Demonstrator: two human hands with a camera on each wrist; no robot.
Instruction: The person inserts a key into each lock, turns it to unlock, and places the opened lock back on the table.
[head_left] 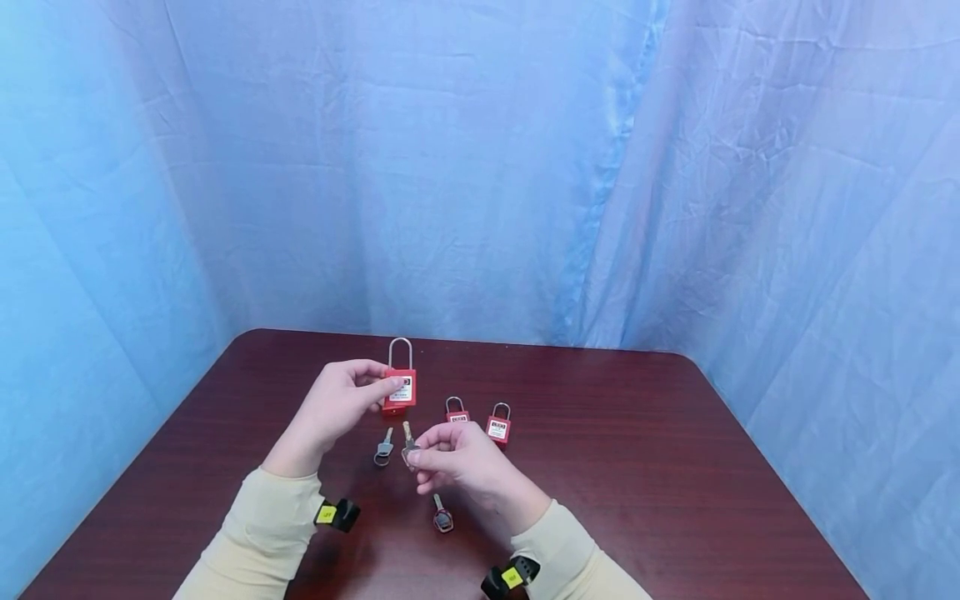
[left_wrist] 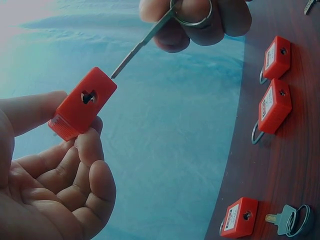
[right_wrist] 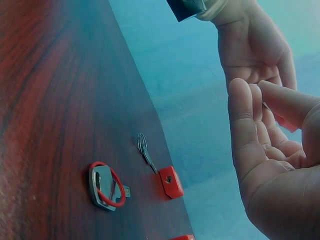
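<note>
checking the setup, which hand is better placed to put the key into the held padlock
The right hand: it already pinches the key, whose tip points at the keyhole end of the red padlock from just short of it. The left hand is occupied gripping that padlock.

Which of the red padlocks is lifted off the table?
The long-shackle padlock, which the left hand grips above the table. The two short-shackle padlocks seen in the head view sit on the wood.
</note>
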